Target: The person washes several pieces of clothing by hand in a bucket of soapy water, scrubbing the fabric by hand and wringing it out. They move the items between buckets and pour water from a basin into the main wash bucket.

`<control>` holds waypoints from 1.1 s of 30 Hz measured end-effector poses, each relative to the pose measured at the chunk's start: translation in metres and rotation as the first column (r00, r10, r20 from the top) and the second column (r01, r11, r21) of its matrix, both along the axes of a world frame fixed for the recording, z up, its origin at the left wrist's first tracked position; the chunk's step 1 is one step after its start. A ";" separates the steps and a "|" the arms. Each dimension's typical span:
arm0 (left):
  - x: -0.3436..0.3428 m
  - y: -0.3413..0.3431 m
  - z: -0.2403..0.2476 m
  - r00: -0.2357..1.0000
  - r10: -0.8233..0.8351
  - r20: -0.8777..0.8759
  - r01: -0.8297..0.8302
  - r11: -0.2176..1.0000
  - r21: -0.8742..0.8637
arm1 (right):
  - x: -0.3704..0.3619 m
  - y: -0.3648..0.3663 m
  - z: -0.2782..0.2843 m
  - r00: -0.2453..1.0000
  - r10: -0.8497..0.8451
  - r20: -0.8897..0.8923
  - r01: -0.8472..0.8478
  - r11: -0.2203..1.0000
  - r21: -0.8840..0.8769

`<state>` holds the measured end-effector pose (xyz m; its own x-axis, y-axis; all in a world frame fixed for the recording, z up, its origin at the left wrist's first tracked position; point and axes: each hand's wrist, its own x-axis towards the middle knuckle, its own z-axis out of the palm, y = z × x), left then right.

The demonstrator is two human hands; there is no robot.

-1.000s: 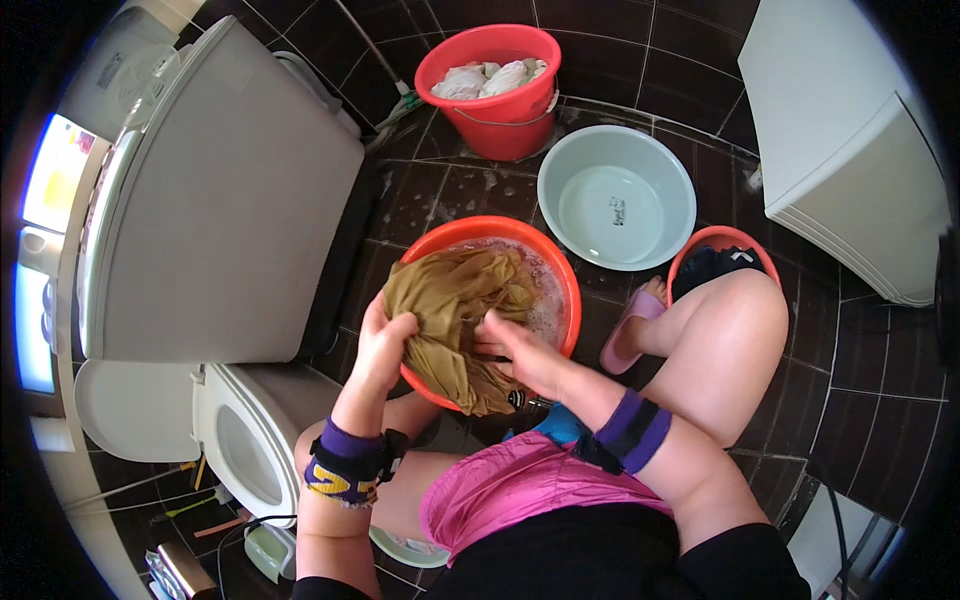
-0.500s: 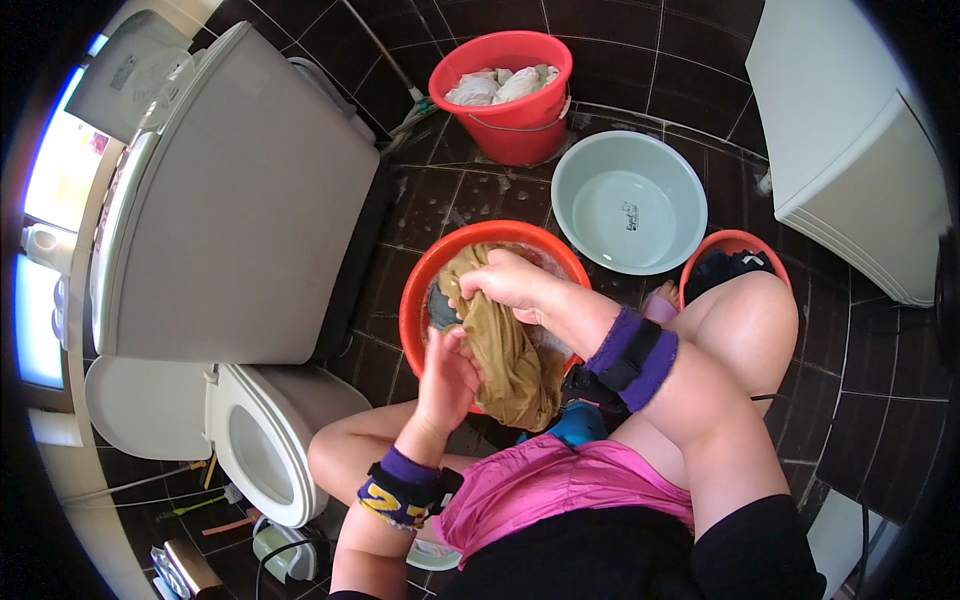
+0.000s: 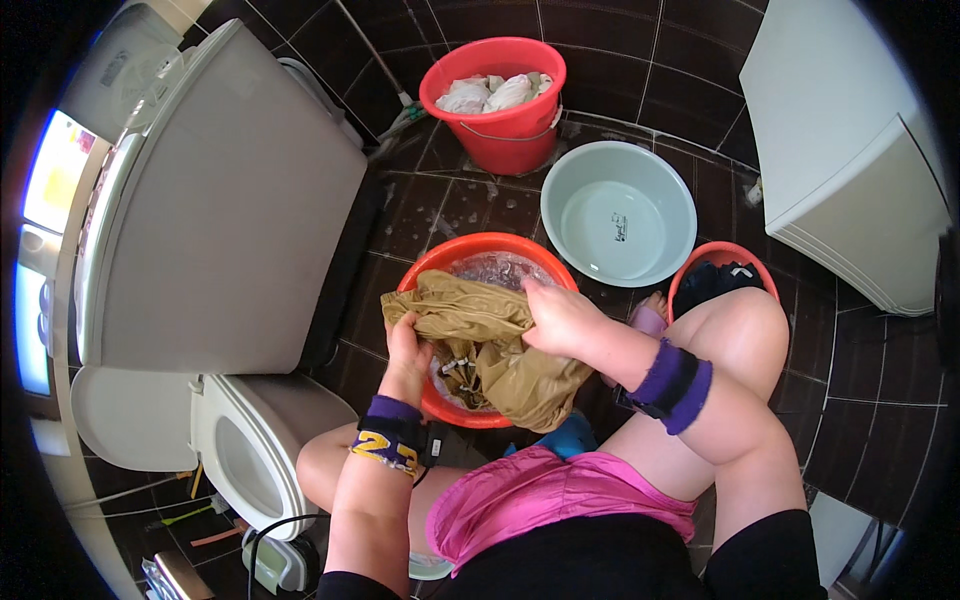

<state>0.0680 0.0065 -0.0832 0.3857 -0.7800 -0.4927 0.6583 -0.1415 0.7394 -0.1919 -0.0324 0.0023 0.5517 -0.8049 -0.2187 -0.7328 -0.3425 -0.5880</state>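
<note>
Gripping a tan garment (image 3: 490,340) over an orange basin (image 3: 440,275), left hand (image 3: 410,350) and right hand (image 3: 560,318) close on it; a pale basin (image 3: 618,212) sits beyond the right hand.

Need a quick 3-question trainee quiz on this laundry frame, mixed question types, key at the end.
1. True or false: both hands grip the tan garment over the orange basin.
2. What does the red bucket hold? A) soapy water only B) pale bunched cloth C) shoes
3. Fill in: the pale green basin lies to the person's ____ of the orange basin.

Key:
1. True: left hand and right hand both hold it.
2. B: pale cloth shows above the rim.
3. Right, and farther from the person.
</note>
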 end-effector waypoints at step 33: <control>-0.002 -0.004 -0.132 -0.138 -0.668 0.731 0.386 0.644 0.661 | 0.076 0.008 -0.199 0.953 0.066 -0.296 0.041 0.939 0.343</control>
<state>0.0662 0.0026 -0.2153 0.0948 -0.9438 -0.3165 -0.8201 -0.2543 0.5126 -0.1156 -0.0246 -0.1972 0.4269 -0.6449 -0.6339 -0.8889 -0.1708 -0.4250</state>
